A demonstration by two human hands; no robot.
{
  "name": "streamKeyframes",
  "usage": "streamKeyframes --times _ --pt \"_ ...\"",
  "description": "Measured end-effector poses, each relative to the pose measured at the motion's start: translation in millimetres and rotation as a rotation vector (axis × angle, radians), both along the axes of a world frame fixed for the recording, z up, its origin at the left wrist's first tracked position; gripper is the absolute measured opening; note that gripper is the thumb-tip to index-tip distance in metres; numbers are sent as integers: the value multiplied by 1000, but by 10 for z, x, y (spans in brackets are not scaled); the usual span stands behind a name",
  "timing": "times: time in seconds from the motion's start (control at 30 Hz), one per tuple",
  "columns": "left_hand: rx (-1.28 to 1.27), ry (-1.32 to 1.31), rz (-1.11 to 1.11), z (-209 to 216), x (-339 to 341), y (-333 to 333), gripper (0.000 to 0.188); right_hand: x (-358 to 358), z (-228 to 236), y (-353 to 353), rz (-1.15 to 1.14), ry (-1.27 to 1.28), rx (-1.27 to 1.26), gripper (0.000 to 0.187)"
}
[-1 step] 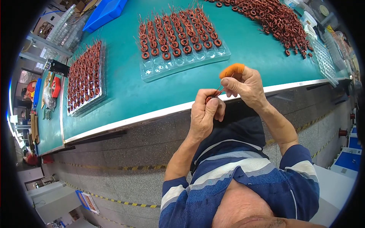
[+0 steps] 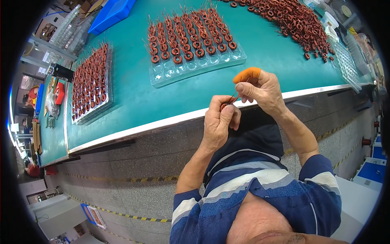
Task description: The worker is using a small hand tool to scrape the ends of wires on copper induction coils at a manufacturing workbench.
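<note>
Between the thumb and fingers of my left hand (image 2: 217, 124) is a small copper-wound ring coil (image 2: 224, 106), mostly covered by the fingers. Its wire leads (image 2: 233, 98) rise toward my right hand (image 2: 265, 94), which pinches them between thumb and fingers. An orange finger cot (image 2: 248, 75) covers one finger of the right hand. Both hands are just above the near edge of the green table. Beyond them, a clear plastic tray (image 2: 195, 68) carries rows of similar coils with their leads upward; its nearest row of pockets holds no coils.
Another coil-filled tray (image 2: 106, 106) stands at the left, beside a black cylindrical object (image 2: 63, 72). Loose coils (image 2: 284, 28) are heaped at the far right, near stacked clear trays (image 2: 347, 65). A blue bin (image 2: 111, 16) sits at the back. The table's white edge (image 2: 162, 125) runs before me.
</note>
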State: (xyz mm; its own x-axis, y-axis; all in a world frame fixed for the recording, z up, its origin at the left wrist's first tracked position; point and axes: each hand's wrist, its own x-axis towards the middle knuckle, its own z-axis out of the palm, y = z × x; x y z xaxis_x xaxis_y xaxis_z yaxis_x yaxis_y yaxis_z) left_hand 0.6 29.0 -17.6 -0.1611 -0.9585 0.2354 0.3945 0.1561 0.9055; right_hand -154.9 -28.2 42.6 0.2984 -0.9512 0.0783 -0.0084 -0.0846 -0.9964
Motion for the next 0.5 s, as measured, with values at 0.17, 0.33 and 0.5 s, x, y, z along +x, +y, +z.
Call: streamKeyframes --times 0.17,0.33,0.5 --pt "85 -19 -19 -22 21 14 27 -19 100 -96 123 197 -80 25" --pt "109 94 94 -23 -22 -17 27 -34 -4 -66 -136 78 -65 32" --pt "120 143 82 -14 -53 9 27 38 -44 -24 -69 45 0 33"
